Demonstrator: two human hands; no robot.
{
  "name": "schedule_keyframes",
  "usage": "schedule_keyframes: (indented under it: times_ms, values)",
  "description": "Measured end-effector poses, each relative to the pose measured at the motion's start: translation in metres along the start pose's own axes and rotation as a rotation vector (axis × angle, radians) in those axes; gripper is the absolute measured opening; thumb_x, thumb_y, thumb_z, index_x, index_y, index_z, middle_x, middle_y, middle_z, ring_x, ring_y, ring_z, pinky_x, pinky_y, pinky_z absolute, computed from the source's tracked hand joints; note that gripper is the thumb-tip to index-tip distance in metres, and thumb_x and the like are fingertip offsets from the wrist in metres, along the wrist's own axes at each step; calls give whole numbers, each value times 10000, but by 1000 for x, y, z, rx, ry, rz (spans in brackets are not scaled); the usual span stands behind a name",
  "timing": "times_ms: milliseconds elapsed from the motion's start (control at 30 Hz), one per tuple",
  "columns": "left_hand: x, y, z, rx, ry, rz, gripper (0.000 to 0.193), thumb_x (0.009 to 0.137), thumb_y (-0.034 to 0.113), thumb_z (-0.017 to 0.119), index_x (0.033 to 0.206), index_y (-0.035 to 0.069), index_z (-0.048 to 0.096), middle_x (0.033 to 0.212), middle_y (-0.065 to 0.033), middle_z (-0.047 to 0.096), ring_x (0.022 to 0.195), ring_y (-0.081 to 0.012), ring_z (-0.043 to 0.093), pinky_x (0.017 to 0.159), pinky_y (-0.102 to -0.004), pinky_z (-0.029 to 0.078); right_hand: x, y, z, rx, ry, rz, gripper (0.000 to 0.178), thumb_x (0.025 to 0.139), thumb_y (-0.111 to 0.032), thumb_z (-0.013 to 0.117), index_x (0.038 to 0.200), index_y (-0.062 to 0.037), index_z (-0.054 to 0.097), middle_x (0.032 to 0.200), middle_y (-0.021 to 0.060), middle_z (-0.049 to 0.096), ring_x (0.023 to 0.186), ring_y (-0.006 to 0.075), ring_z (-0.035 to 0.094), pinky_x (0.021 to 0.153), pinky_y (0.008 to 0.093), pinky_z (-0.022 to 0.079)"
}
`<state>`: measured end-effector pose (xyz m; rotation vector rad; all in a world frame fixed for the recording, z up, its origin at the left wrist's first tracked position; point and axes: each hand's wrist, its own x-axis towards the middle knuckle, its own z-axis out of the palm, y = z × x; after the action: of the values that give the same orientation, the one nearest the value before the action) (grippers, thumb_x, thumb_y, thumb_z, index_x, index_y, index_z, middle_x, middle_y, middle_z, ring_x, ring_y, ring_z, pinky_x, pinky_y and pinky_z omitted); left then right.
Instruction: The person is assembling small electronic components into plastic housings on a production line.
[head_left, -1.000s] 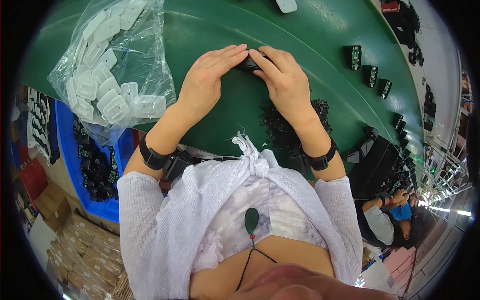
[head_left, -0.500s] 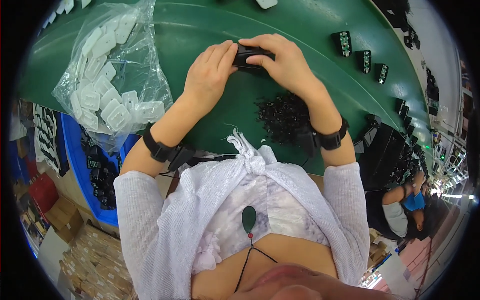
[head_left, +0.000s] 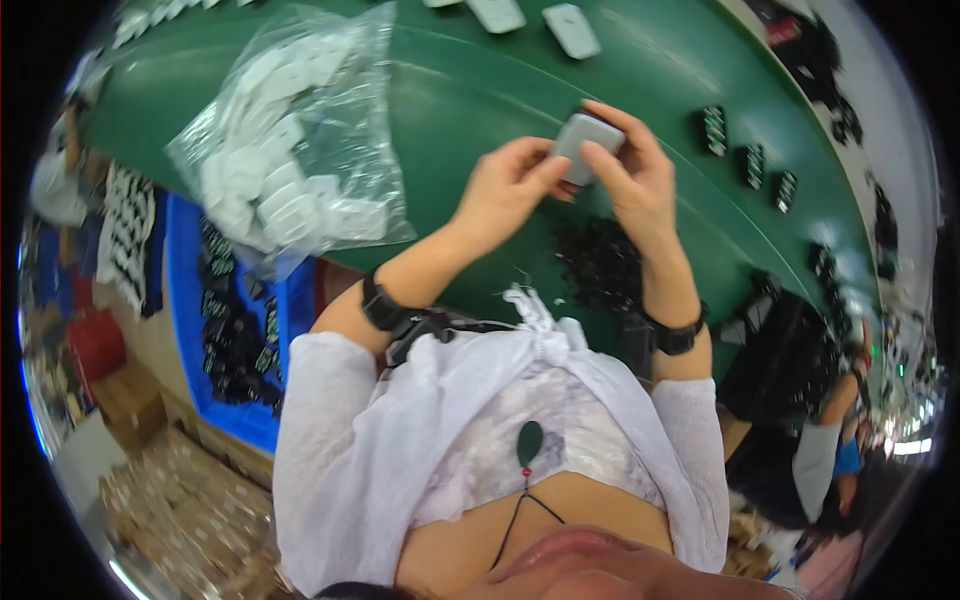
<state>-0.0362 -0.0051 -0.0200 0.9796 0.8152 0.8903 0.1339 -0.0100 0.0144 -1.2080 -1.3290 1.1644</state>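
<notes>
At the far left, cardboard boxes (head_left: 133, 400) and wrapped brown packages (head_left: 190, 515) lie low down, beside a blue bin (head_left: 187, 345) holding black parts with green circuit boards (head_left: 222, 330). Next, on the green desk (head_left: 455, 110), rests a clear plastic bag (head_left: 365, 135) heaped with white plastic covers (head_left: 287, 212). The person's left hand (head_left: 500, 195), a black strap (head_left: 378, 305) around the forearm, reaches in from the lower left. Its grip is narrow, thumb and fingers closed on the left side of a grey-white casing (head_left: 582, 138) with a dark edge. The casing is held tilted above the desk, between both hands. Beyond it, toward the far side, lie loose white covers (head_left: 572, 30). Nearer the person, a loose pile of small black parts (head_left: 598, 265) lies just beside the right forearm. The right hand (head_left: 645, 185) holds the casing too, its grip closed with the thumb flat on the pale face and the fingers around the upper right edge. Further right stand three black housings (head_left: 754, 165) with circuit boards showing, apart from one another in a slanting row. Beyond the right forearm sits a bulky black object (head_left: 780, 350), its kind unclear, and at the far right a co-worker's pale sleeve (head_left: 815, 470) shows.
</notes>
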Motion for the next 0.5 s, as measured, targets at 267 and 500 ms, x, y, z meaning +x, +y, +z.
schedule_keyframes:
  times_ms: [267, 500]
  values:
    - [-27, 12, -51, 125, 164, 118, 332, 928, 127, 595, 1222, -3, 511, 1003, -105, 617, 824, -146, 639, 704, -271, 532, 65, 0, -40, -766, 56, -158, 373, 840, -79, 674, 1187, -13, 556, 1055, 126, 651, 907, 199, 629, 815, 309, 491]
    - [-45, 50, -158, 967, 780, 402, 173, 865, 71, 619, 1029, 18, 633, 1022, -100, 652, 819, -209, 633, 701, -320, 519, 128, 15, -99, -744, -326, -17, 406, 838, -30, 600, 1242, -75, 601, 1083, 70, 643, 956, 178, 586, 881, 297, 455]
